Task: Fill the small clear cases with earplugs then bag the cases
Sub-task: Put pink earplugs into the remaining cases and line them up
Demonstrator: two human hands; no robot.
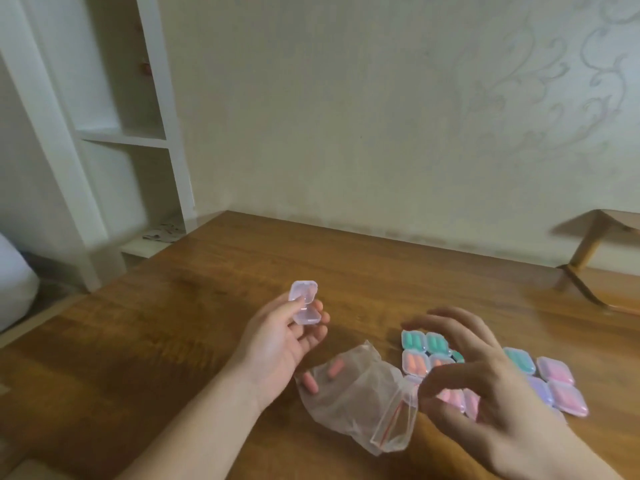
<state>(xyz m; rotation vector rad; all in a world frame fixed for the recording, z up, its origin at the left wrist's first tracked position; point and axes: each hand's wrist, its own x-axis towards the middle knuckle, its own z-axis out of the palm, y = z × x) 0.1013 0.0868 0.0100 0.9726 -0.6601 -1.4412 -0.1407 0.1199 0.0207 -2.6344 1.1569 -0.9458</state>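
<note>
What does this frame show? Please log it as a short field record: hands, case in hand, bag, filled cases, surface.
left hand: holds an open, empty clear case above the table
right hand: fingers spread and loosely curled over the filled cases, holding nothing
bag: clear zip bag lying on the table between the hands, a few pink earplugs inside
filled cases: closed, grouped flat at right; green, orange, pink contents
table: brown wood

worktop (214, 306): brown wood grain. open case (304, 302): clear, faint pink tint. bag (356, 400): clear with a red seal strip (391, 424), holding pink earplugs (334, 369). closed cases (427, 351): teal, orange, pink and lilac contents. wall (381, 116): cream with a pale scroll pattern. shelf unit (114, 133): white.
</note>
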